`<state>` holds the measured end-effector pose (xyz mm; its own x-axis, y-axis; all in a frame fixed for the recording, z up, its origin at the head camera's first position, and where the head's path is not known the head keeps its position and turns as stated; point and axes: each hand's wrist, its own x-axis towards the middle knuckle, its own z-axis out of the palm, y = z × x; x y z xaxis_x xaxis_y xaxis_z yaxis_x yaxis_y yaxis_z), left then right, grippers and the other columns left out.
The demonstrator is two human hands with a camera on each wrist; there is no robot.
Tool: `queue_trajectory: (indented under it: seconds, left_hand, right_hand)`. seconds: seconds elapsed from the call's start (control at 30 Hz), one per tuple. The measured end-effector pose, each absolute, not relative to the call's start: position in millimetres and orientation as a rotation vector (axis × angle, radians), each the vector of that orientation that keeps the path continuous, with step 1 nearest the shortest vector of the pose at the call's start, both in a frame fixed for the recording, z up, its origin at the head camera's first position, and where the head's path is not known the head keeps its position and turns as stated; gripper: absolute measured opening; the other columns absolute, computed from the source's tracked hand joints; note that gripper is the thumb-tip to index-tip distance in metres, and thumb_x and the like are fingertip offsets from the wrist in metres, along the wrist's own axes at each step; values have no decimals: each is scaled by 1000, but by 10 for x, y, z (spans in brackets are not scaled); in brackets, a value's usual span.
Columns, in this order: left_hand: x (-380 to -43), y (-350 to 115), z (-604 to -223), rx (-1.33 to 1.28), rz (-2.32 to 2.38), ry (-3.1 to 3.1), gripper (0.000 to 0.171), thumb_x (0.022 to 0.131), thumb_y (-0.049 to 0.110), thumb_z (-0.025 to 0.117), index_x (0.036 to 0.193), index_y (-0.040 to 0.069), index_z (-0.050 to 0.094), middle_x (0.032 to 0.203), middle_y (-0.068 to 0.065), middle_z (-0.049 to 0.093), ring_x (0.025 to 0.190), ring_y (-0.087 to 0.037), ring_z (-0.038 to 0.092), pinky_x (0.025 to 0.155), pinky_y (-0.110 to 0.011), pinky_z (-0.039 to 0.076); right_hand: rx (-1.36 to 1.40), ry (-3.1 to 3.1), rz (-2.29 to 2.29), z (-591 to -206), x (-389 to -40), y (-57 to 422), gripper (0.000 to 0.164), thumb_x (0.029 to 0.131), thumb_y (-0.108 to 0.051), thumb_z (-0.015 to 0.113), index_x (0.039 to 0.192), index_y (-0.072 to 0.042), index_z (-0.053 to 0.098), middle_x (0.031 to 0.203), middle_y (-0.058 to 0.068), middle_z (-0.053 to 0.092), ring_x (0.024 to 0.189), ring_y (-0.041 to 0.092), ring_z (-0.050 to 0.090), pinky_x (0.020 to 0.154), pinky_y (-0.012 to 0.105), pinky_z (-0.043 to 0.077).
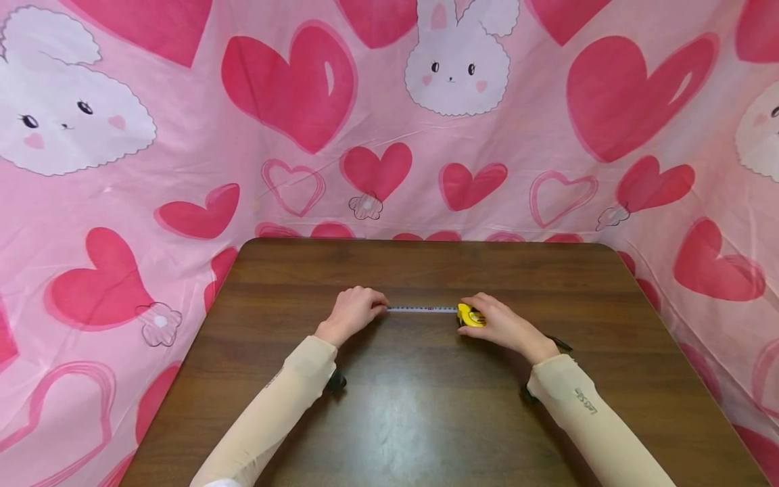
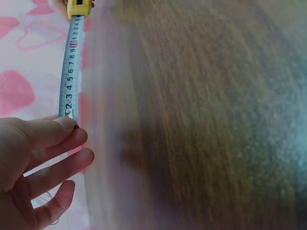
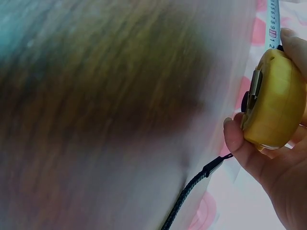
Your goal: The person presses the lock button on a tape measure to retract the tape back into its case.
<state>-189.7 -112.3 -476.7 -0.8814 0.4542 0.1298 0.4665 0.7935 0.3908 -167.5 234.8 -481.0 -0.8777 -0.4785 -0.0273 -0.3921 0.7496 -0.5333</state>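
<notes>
A yellow tape measure [image 1: 471, 316] is gripped by my right hand [image 1: 500, 323], right of the table's middle. In the right wrist view the yellow case [image 3: 276, 100] sits between thumb and fingers, and a black braided strap [image 3: 192, 181] hangs from it. A short length of white blade [image 1: 422, 310] is drawn out to the left. My left hand [image 1: 356, 310] pinches its free end between thumb and forefinger. Centimetre numbers show along the blade [image 2: 71, 72] in the left wrist view, with the other left fingers spread loosely below.
Both hands are over a brown wooden table [image 1: 414, 419]. Behind it and at its sides hangs a pink cloth [image 1: 389, 128] printed with hearts and rabbits. The strap's end [image 1: 560, 343] shows beyond the right wrist.
</notes>
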Motion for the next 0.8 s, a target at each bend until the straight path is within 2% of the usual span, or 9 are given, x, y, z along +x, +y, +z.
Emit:
queue_trajectory:
  seconds: [0.8]
  left_hand:
    - [-1897,-1018,-4795,-814,-650,-2910,10,96,20,76,103,18,83,101,2,79,89,-18,72,79,-42,58]
  right_hand:
    - [-671,2760,-791,-4813,-1670,2265,72,91,-47,79,146,-6,55,134,12,59,115,29,58,105,56,50]
